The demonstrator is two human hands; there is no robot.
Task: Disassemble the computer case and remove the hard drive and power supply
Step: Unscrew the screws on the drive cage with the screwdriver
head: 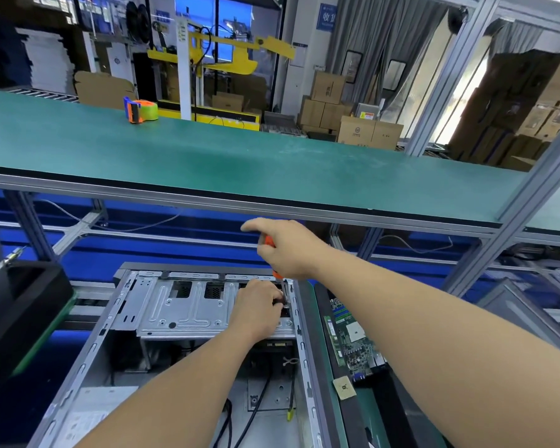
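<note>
An open grey computer case (88,357) lies on its side in front of me, with its silver drive cage (181,305) at the far end. My right hand (288,250) grips an orange-handled screwdriver (269,241) held upright, its shaft pointing down at the cage's right edge. My left hand (256,313) rests on the right part of the cage, fingers pinched around the screwdriver's tip by the case wall. Black cables (259,402) run along the case floor. The hard drive and power supply are not clearly visible.
A green circuit board (349,341) lies on a tray right of the case. A black box (23,305) stands at the left. A raised green shelf (240,156) crosses above, with a tape dispenser (140,110) on it. Cardboard boxes (369,132) stand behind.
</note>
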